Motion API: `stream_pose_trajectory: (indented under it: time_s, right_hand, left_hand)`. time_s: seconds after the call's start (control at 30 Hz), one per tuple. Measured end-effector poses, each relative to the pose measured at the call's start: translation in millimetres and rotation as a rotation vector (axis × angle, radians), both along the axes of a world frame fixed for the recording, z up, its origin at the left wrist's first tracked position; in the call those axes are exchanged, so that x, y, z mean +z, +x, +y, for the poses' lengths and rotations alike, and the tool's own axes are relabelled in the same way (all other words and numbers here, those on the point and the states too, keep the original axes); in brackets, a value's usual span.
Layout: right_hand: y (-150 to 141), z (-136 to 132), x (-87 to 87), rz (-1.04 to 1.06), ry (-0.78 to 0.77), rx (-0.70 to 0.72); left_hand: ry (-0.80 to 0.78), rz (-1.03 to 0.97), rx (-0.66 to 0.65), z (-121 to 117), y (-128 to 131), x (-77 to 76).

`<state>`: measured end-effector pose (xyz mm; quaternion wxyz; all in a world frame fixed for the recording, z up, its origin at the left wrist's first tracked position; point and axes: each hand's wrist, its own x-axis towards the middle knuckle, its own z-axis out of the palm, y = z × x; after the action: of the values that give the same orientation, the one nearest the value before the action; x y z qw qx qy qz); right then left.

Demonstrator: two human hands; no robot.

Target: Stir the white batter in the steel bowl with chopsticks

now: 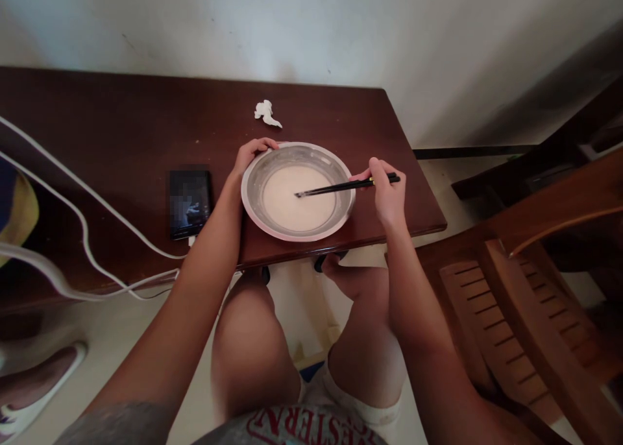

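Observation:
A round metal bowl [250,202] sits near the front edge of the dark wooden table, with a pale, creamy liquid [294,213] in it. My left hand [252,152] grips the bowl's far left rim, fingers curled along the edge. From the right, my right hand [390,195] holds a pair of black chopsticks [335,187] pinched together. Their tips reach into the middle of the bowl, at the liquid's surface, and have some pale liquid on them. Part of the left fingers is hidden behind the rim.
A crumpled white tissue [267,113] lies behind the bowl on the table [331,111]. Left of it is a phone [189,205] with a white cable [121,221] plugged in. A wooden chair [516,309] stands at the right, and a pale wall rises behind.

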<state>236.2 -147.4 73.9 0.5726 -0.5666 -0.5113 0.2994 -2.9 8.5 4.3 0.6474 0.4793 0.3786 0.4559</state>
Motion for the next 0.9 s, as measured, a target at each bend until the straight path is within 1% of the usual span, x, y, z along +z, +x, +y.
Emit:
stream_pose_trajectory:
  time_s: [0.03,0.13,0.17,0.2,0.3,0.37,0.4,0.5,0.53,0.57,0.67,0.7,0.73,0.87,0.9]
  right_hand:
    - [-0.2,-0.1,0.1,0.004,-0.006,0.014]
    - [-3.2,-0.5,0.8,-0.043,-0.033,0.125]
    - [-3.7,-0.4,0.8,-0.058,-0.032,0.142]
    - [-3.6,-0.1,0.6,-0.062,-0.024,0.133]
    - [-0.4,1.0,-1.1,-0.021,0.009,0.012]
    - [0.7,1.1,-2.0,0.006,0.007,-0.014]
    - [0.2,0.9,-2.0,0.005,-0.003,0.014]
    - [-3.7,-0.2,-0.6,-0.045,-0.029,0.156]
    - [-4.6,-0.5,0.2,-0.061,-0.026,0.171]
    - [-4.8,-0.7,0.9,-0.069,-0.017,0.154]
    - [-2.1,-0.9,1.4,-0.026,0.015,0.016]
    - [-1.1,-0.9,1.1,-0.006,0.015,-0.006]
    - [-0.6,-0.8,0.7,0.003,0.006,0.001]
    - [-3.1,-0.2,-0.4,-0.061,-0.032,0.141]
    - [-3.6,0.0,-0.5,-0.075,-0.027,0.143]
  left_hand:
    - [0.003,-0.006,-0.003,0.0,0.1,-0.1]
    - [0.000,-0.021,-0.019,0.1,0.1,-0.8]
    - [-0.002,-0.028,-0.022,0.1,0.0,-1.0]
    - [-0.005,-0.035,-0.023,0.0,-0.3,-1.1]
    - [-0.005,-0.050,-0.025,-0.6,-0.9,-0.5]
    - [-0.010,-0.046,-0.024,-1.1,-1.0,0.2]
    - [-0.014,-0.044,-0.025,-1.2,-1.0,0.4]
    - [-0.020,-0.055,-0.034,-0.7,-1.1,-0.5]
    - [-0.015,-0.059,-0.038,-0.4,-1.3,-1.0]
    - [-0.012,-0.060,-0.039,-0.1,-1.5,-1.6]
    - [-0.016,-0.053,-0.031,0.5,-1.8,-2.3]
    - [-0.019,-0.049,-0.028,0.6,-1.8,-2.1]
    - [-0.018,-0.048,-0.026,0.8,-1.6,-1.9]
    - [-0.017,-0.012,-0.014,1.8,-1.1,-1.6]
    - [-0.021,0.006,-0.006,2.1,-1.1,-1.8]
